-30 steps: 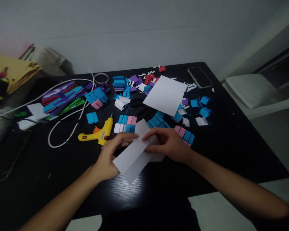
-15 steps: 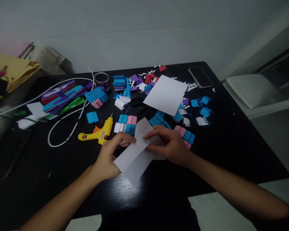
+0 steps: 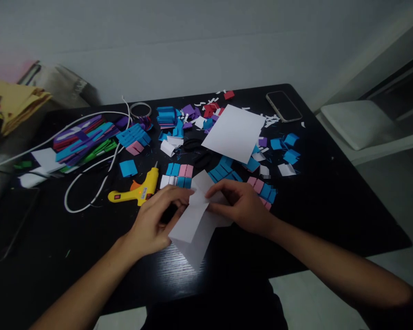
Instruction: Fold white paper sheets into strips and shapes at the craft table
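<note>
Between my two hands is a white sheet of paper (image 3: 194, 224), partly folded, with a flap raised over its lower part. My left hand (image 3: 154, 220) grips the flap's left edge, its thumb low and its fingers curled at the top. On the other side my right hand (image 3: 242, 206) pinches the paper near its middle between thumb and forefinger. A yellow glue gun (image 3: 137, 190) lies left of my left hand. Just beyond the paper are folded blue and pink paper pieces (image 3: 181, 170), and more pink and blue pieces (image 3: 263, 188) sit beside my right hand.
Another white sheet (image 3: 234, 133) lies over paper scraps and dark-handled scissors (image 3: 194, 145). A phone (image 3: 283, 106) rests at the back right. A white cable (image 3: 105, 183) loops near coloured paper strips (image 3: 86, 137) on the left. A wall stands behind the black table (image 3: 323, 206).
The raised flap of the white paper has shifted and tilts more steeply, its lower edge turned toward me. Both hands keep hold of the sheet. The whole view has moved slightly.
</note>
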{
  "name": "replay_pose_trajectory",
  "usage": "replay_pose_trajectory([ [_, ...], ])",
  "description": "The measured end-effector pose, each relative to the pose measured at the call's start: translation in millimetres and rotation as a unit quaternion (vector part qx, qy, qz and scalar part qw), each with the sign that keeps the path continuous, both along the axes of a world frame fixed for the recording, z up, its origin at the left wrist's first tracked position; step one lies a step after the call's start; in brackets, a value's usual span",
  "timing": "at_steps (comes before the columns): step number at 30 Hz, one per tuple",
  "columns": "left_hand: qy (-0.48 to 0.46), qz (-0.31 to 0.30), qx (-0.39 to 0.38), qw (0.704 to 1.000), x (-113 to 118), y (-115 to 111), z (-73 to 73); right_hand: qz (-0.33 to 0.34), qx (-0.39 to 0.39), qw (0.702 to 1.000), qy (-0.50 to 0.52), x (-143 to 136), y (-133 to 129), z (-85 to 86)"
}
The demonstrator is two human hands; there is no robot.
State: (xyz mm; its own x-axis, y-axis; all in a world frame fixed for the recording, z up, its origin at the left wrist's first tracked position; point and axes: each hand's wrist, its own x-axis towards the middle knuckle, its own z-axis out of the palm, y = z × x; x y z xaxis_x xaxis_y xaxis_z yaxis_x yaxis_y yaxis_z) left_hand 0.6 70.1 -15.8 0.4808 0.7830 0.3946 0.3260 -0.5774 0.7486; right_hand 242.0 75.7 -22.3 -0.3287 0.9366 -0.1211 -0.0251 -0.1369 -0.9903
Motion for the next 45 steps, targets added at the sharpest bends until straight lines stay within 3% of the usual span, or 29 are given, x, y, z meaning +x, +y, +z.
replay_pose_trajectory([
  [4,0.074,-0.035,0.076,0.994,-4,1,5.9,0.019,-0.011,1.0,0.004,0,2,1.7],
  [13,0.138,-0.115,0.049,0.983,-3,-5,14.0,0.14,0.072,0.984,-0.083,5,2,9.1],
  [18,0.156,-0.098,0.07,0.98,-5,-6,15.4,0.189,0.101,0.973,-0.08,7,3,8.4],
  [25,0.167,-0.082,0.08,0.979,-6,-3,16.5,0.192,0.066,0.978,-0.047,9,4,9.3],
  [37,0.146,-0.083,0.048,0.985,-6,2,16.2,0.178,0.08,0.977,-0.092,9,2,12.8],
  [40,0.146,-0.081,0.04,0.985,-5,2,15.3,0.179,0.043,0.981,-0.059,8,1,14.3],
  [45,0.181,-0.065,0.032,0.981,-4,1,14.0,0.187,-0.093,0.978,0.018,5,-1,12.9],
])
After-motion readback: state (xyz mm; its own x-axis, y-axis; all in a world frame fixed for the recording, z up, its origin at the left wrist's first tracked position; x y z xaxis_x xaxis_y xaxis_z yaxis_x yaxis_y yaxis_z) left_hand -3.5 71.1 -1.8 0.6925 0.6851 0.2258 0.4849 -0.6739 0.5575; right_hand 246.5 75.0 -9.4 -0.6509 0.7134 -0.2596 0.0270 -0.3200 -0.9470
